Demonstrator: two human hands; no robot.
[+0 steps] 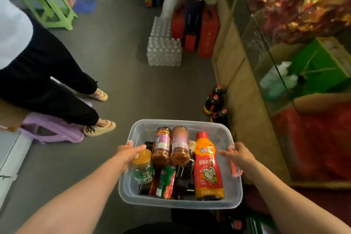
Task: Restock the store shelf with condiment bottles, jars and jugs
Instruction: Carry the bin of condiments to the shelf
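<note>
I carry a clear plastic bin (144, 125) in front of me above the grey floor. My left hand (127, 155) grips its left rim and my right hand (238, 156) grips its right rim by an orange latch. Inside lie a red oyster-sauce squeeze bottle (208, 167), two chili-sauce jars with purple labels (161, 146) (179, 145), a green jar with a yellow lid (142, 167), a green and red packet (167, 181) and dark sauce bottles (183, 176).
A glass display counter (266, 74) runs along the right. Dark soy bottles (214, 103) stand on the floor at its base. Shrink-wrapped water packs (164, 51) and red boxes (208, 30) lie ahead. A seated person's legs (47, 85), a purple stool (51, 129) and a green stool (48, 4) are left.
</note>
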